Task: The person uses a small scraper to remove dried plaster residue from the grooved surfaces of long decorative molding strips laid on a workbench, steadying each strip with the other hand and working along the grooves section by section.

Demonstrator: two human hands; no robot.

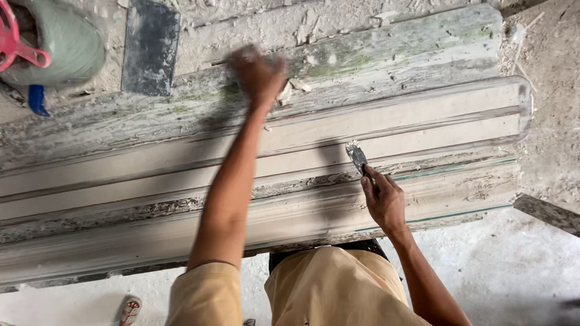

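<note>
Moulding (423,121): long ridged plaster length, pale, flaking, its long axis running left to right across the view, lying in front of the person.

Left hand (258,73): stretched to the far edge of the moulding, blurred; seems pressed on the surface, though whether it grips anything cannot be told.

Right hand (383,202): nearer the body, closed around a handle.

Scraper (356,156): small blade pointing away from the right hand, tip touching a middle ridge.
</note>
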